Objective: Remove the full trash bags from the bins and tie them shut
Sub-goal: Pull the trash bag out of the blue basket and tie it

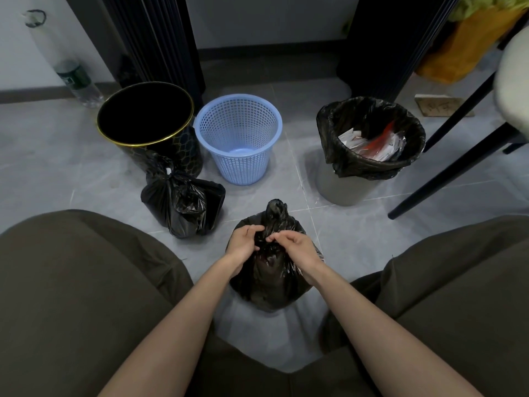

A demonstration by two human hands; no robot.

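Note:
A full black trash bag (270, 285) stands on the floor between my knees, its neck bunched upward. My left hand (243, 243) and my right hand (297, 247) both grip the twisted neck of this bag from either side. A second black bag (183, 203) lies tied shut on the floor to the left. Behind it stands a black bin with a gold rim (148, 126), with no bag in it. The blue mesh basket (239, 138) is bare too. At the right a grey bin (352, 187) holds a black liner (372, 164) with paper and plastic waste inside.
Black chair legs (446, 170) slant across the floor at the right, beside the grey bin. A plastic bottle (78, 83) stands by the wall at the far left. Dark ribbed panels (154, 41) rise behind the bins. My knees frame the bag on both sides.

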